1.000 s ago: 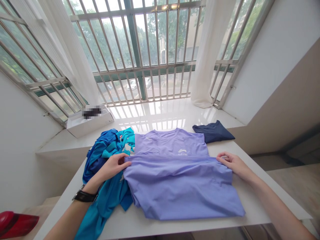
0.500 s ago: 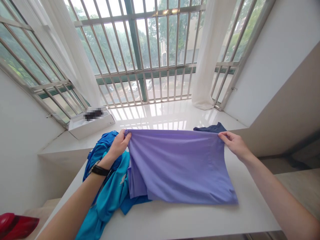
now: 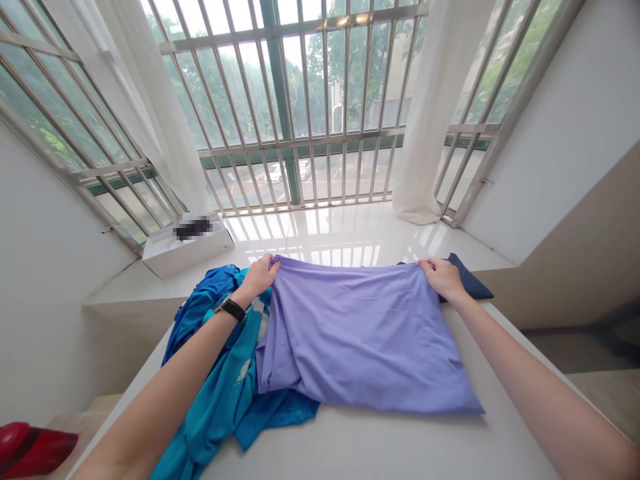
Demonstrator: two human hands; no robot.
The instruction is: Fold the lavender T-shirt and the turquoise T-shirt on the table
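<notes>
A lavender cloth garment (image 3: 360, 333), folded into a wide rectangle, is stretched between my two hands. Its lower edge rests on the white table (image 3: 400, 447). My left hand (image 3: 261, 275), with a dark watch on the wrist, pinches its upper left corner. At the upper right corner my right hand (image 3: 444, 279) grips the fabric between thumb and fingers. Blue and teal clothes (image 3: 225, 393) lie crumpled under my left forearm, partly beneath the lavender cloth. A folded navy cloth (image 3: 470, 279) lies just behind my right hand. What kind of garment the lavender cloth is, I cannot tell.
A white open box (image 3: 190, 252) with a blurred dark item stands on the left of the white windowsill (image 3: 320, 237). Metal bars and white curtains (image 3: 420, 180) line the window. A red object (image 3: 35, 448) sits at the lower left.
My hands have come closer together, the left moving right and the right moving left. The lavender cloth's top edge now sags slightly and its front shows more wrinkles. More of the navy cloth is visible.
</notes>
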